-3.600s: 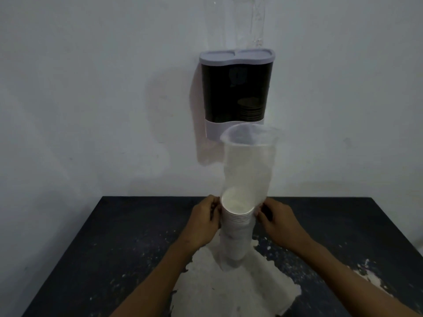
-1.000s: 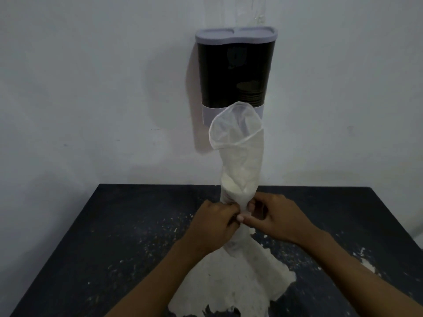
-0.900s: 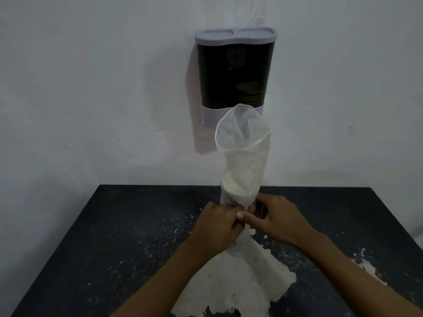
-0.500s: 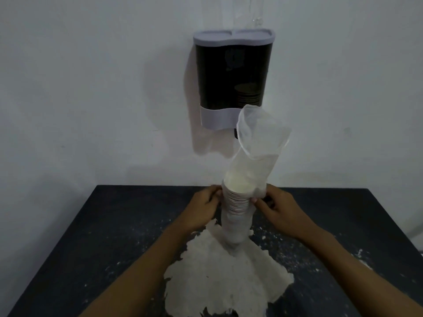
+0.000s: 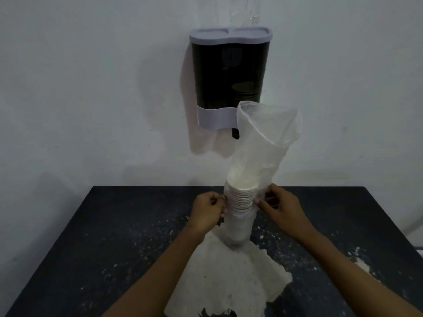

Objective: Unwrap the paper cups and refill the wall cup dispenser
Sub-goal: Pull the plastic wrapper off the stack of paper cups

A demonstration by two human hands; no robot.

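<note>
The stack of paper cups [image 5: 241, 202] stands upright on the dark table [image 5: 109, 225], on a patch of worn white surface, still sheathed in its thin clear plastic sleeve [image 5: 263, 138]. The sleeve's empty upper part rises open-mouthed and leans to my right, in front of the wall cup dispenser [image 5: 230, 76]. My left hand [image 5: 207, 212] pinches the sleeve at the stack's left side; my right hand [image 5: 280, 208] pinches it at the right, just under the cup rims. The sleeve blurs the lower cups. Behind the dispenser's dark window, a short stack of cups shows dimly on the right side; the left side is too dark to read.
</note>
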